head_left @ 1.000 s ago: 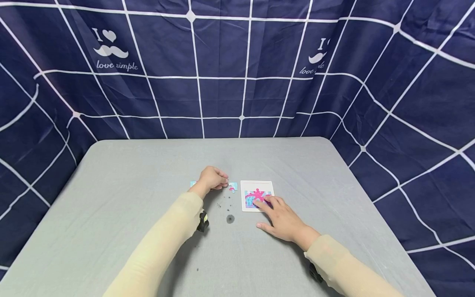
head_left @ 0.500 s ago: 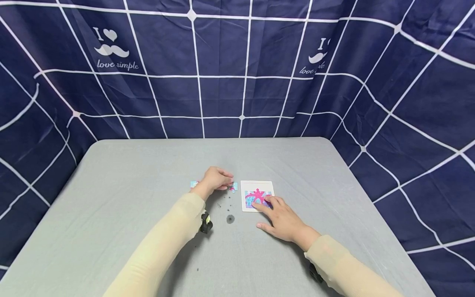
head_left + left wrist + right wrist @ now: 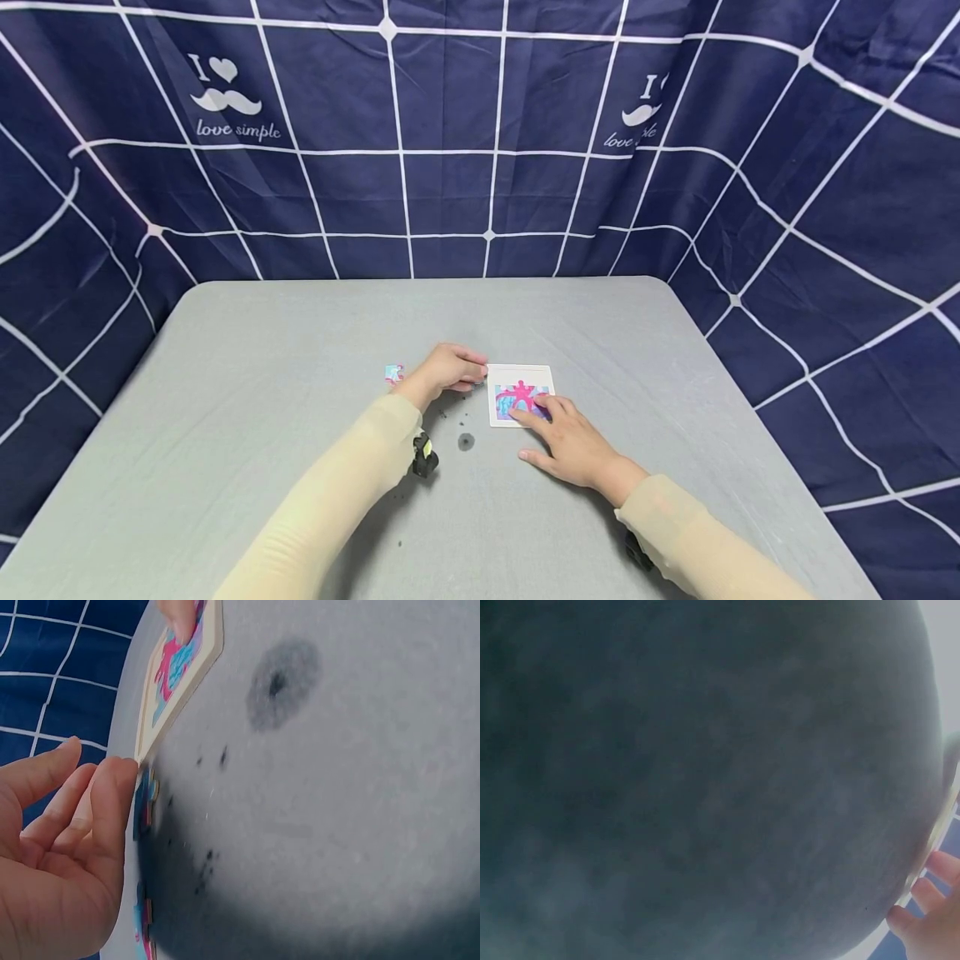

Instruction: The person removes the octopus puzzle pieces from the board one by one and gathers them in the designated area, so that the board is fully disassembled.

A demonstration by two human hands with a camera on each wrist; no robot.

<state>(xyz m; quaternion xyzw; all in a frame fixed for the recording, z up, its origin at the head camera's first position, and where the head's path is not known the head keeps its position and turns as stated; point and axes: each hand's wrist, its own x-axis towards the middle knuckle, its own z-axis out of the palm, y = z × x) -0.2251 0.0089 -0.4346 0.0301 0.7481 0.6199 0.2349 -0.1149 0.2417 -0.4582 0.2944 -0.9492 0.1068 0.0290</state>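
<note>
In the head view the left hand [image 3: 448, 367] lies at the upper left of a white-framed puzzle tray [image 3: 517, 374], its fingertips meeting the tray's left edge, though whether they truly touch it is hard to tell. Seen from the left wrist, its thumb stands well apart from loosely extended fingers, with a near puzzle piece [image 3: 145, 806] just beside the fingertips; contact with that piece cannot be made out, and from above the hand hides nearly all of it. A far puzzle piece [image 3: 393, 372], blue and pink, lies on the grey worktop [image 3: 300, 350] by the left wrist, its right side partly covered. The right hand [image 3: 572, 442] is spread, two fingertips resting on the tray's pink and blue picture [image 3: 521, 398] and concealing its lower right portion; the thumb reaches the worktop. The left-wrist view crops the tray at the top and shows only a bit of the right hand there. The right-wrist view is mostly dark blur, with the fingers cut off at the right edge beside a pale strip, too indistinct to identify. A dark round stain [image 3: 466, 442] marks the worktop between the forearms.
</note>
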